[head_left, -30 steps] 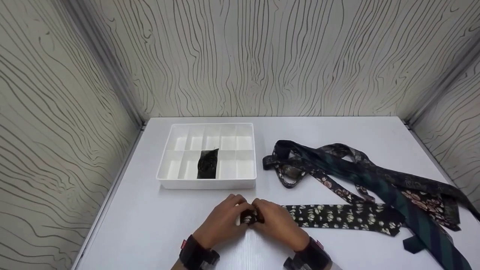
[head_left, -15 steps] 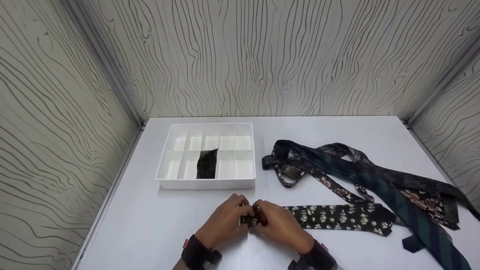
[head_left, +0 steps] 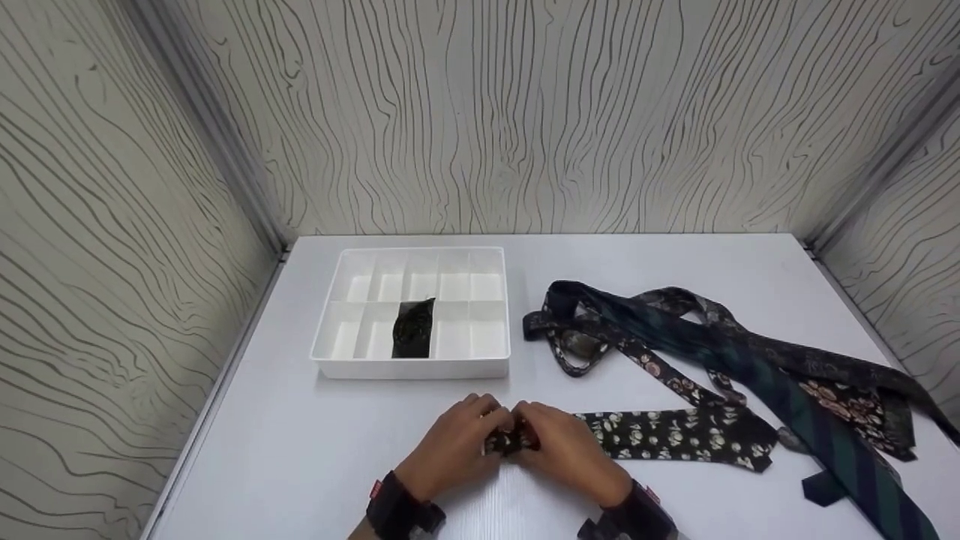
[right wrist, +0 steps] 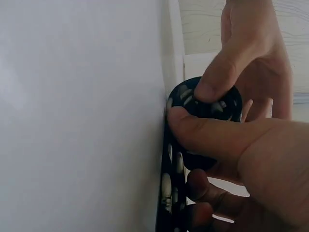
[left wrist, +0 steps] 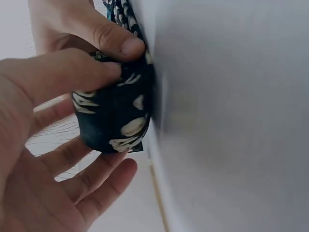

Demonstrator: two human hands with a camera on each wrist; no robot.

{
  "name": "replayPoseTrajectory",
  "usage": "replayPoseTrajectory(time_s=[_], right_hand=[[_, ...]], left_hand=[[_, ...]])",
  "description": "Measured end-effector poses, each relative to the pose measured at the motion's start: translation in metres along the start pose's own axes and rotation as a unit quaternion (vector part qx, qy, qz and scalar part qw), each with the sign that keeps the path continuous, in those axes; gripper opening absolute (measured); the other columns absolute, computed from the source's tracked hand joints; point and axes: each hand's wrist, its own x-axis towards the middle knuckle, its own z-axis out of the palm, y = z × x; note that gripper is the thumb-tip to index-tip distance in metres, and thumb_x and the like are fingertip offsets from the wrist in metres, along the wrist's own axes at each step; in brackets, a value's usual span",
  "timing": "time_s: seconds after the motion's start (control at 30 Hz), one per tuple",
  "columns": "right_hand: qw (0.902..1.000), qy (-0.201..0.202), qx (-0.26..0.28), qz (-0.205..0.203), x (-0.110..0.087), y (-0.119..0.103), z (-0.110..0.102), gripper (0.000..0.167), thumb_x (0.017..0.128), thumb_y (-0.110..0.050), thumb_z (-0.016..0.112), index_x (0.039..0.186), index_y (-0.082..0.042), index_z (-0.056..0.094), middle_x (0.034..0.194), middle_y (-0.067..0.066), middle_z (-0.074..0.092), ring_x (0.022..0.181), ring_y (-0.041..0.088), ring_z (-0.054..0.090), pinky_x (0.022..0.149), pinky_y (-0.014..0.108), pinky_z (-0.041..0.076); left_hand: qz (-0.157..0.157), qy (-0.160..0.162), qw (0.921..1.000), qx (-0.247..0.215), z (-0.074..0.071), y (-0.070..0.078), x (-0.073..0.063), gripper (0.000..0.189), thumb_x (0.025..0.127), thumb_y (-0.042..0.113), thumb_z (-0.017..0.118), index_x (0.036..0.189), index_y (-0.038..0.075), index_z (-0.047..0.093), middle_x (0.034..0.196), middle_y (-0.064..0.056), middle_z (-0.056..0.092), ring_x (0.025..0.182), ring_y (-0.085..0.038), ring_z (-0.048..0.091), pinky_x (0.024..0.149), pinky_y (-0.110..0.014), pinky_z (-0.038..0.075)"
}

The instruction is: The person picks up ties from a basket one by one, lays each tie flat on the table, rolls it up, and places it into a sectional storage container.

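A black necktie with cream flowers (head_left: pixel 675 436) lies partly rolled up near the table's front. Its flat wide end stretches to the right, while the rolled end sits between both hands. My left hand (head_left: pixel 456 444) grips the roll (left wrist: pixel 116 113) from the left, thumb against its side and fingers around its far side. From the right, my right hand (head_left: pixel 566 451) holds the same roll (right wrist: pixel 186 91), its thumb pressed on the coil. In the right wrist view the unrolled strip runs down from the coil along the table. The fingers hide much of the roll in the head view.
Behind the hands stands a white divided tray (head_left: pixel 412 368), with a dark rolled necktie (head_left: pixel 413 328) in one front compartment. Several neckties lie tangled on the right, among them a green and navy striped one (head_left: pixel 787 390). Patterned panels (head_left: pixel 480 120) enclose the table.
The flowered necktie's wide end has slid left toward the hands, away from the pile. Both hands stay around the roll, having shifted slightly right.
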Motion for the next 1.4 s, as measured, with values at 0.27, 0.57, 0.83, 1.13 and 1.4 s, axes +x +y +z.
replayPoseTrajectory(time_s=[0.27, 0.57, 0.83, 1.13, 1.4], right_hand=[[0.9999, -0.007, 0.012, -0.005, 0.000, 0.004, 0.001, 0.039, 0.083, -0.032, 0.089, 0.114, -0.024, 0.067, 0.095, -0.009, 0.067, 0.082, 0.007, 0.061, 0.068, 0.027, 0.051], [0.9986, -0.032, 0.035, 0.023, 0.001, 0.009, -0.002, 0.043, 0.082, -0.042, 0.090, 0.114, -0.024, 0.066, 0.096, -0.010, 0.067, 0.084, 0.008, 0.062, 0.069, 0.028, 0.049], [0.9991, -0.031, 0.028, 0.011, 0.001, 0.011, -0.004, 0.043, 0.083, -0.035, 0.089, 0.117, -0.022, 0.066, 0.106, -0.005, 0.075, 0.093, 0.018, 0.072, 0.080, 0.039, 0.060], [0.9988, -0.037, 0.031, 0.001, 0.002, 0.011, -0.008, 0.041, 0.081, -0.038, 0.091, 0.111, -0.025, 0.066, 0.096, -0.012, 0.069, 0.085, 0.007, 0.065, 0.074, 0.030, 0.054], [0.9989, -0.037, 0.025, 0.013, 0.003, 0.012, -0.012, 0.046, 0.079, -0.039, 0.093, 0.115, -0.021, 0.070, 0.098, -0.010, 0.070, 0.085, 0.008, 0.065, 0.072, 0.030, 0.053]], left_hand=[[0.005, -0.007, 0.9999, -0.011, -0.001, 0.002, 0.002, 0.023, 0.086, 0.016, 0.086, 0.107, 0.023, 0.077, 0.109, 0.005, 0.065, 0.100, -0.011, 0.056, 0.087, -0.023, 0.054], [-0.005, -0.017, 0.9998, -0.006, -0.001, 0.004, 0.006, 0.022, 0.091, 0.014, 0.082, 0.110, 0.023, 0.079, 0.109, 0.004, 0.063, 0.100, -0.011, 0.055, 0.088, -0.022, 0.055], [-0.011, -0.025, 0.9995, -0.013, -0.002, 0.007, 0.007, 0.039, 0.088, 0.013, 0.084, 0.123, 0.022, 0.071, 0.112, 0.004, 0.063, 0.104, -0.012, 0.058, 0.090, -0.026, 0.057], [0.012, -0.004, 0.9991, 0.041, 0.001, 0.009, 0.009, 0.029, 0.083, 0.024, 0.090, 0.108, 0.024, 0.076, 0.108, 0.005, 0.067, 0.096, -0.012, 0.058, 0.082, -0.024, 0.053], [0.010, 0.010, 0.9976, 0.068, 0.001, 0.012, 0.013, 0.033, 0.084, 0.031, 0.090, 0.113, 0.025, 0.075, 0.106, 0.005, 0.067, 0.093, -0.013, 0.058, 0.082, -0.027, 0.052]])
